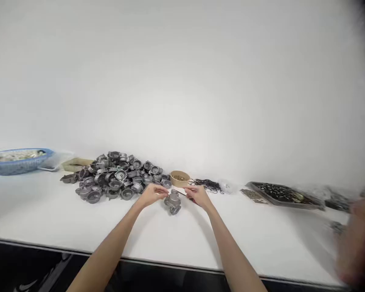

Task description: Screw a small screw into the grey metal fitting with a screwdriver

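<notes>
1. Head view, the hands. Both arms reach forward over the white worktop [158, 239]. Between the two hands stands one grey metal casting [172, 201], just in front of the fingertips.

2. Head view, the left hand [152, 194]. It lies just left of the casting, palm down, fingers bent loosely and pointing right toward it. The fingertips seem to touch the upper left edge of the casting, but I cannot tell if they really grip it; the hand is half open, not a fist.

3. Head view, the right hand [199, 196]. It lies just right of the casting, fingers pointing left. Between thumb and fingers there is something thin and dark [182, 193] that runs toward the top of the casting; it is too small to say what it is. So this hand is nearly closed in a pinch.

4. Head view, the relation. The casting sits in the middle, and both hands are about equally near, left hand from the left, right hand from the right. The casting looks compact, with no clear long axis.

5. Head view, around. Behind the left hand is a pile of the same castings [115, 177]. Behind the casting stands a small tan bowl [179, 178] with small brownish pieces. To its right lie black rings [207, 185], then a dark tray [284, 195] with small parts. Far left is a blue basket [20, 161]. At the right edge a blurred hand of another person [357, 239] shows.
</notes>
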A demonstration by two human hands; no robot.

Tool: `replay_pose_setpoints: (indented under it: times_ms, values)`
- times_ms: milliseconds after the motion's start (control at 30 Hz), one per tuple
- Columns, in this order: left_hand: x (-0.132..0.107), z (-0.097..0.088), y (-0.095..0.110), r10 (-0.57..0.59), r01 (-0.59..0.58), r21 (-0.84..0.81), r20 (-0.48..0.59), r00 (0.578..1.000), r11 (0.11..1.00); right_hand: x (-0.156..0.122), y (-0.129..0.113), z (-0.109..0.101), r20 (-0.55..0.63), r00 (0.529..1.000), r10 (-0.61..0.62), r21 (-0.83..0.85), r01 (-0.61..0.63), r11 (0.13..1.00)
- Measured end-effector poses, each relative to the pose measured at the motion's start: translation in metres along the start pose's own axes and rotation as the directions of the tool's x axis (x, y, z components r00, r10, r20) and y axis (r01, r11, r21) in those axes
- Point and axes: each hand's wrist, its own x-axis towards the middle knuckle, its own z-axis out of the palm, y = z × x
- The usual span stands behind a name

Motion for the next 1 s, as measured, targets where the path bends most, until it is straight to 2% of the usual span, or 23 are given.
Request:
replay_pose_setpoints:
  times_ms: [200, 433, 633, 1000]
  values:
    - [-0.002, -0.002, 0.008, 0.014, -0.014, 0.014, 0.035, 0.999, 1.0, -0.006, -0.007, 0.007, 0.113, 0.994, 0.001, 0.016, -0.003, 1.0]
    - [-0.003, -0.002, 0.011, 0.023, -0.025, 0.019, 0.075, 0.997, 1.0, -0.009, -0.016, 0.008, 0.178, 0.984, 0.024, 0.0, -0.025, 1.0]
    - [-0.003, -0.001, 0.011, 0.043, -0.045, 0.028, 0.084, 0.996, 0.999, -0.008, -0.011, 0.012, 0.181, 0.983, 0.02, 0.036, -0.027, 0.999]
    - [-0.003, -0.002, 0.01, 0.049, -0.053, 0.042, 0.076, 0.996, 0.998, -0.009, -0.014, 0.009, 0.195, 0.981, 0.012, -0.046, -0.003, 0.999]
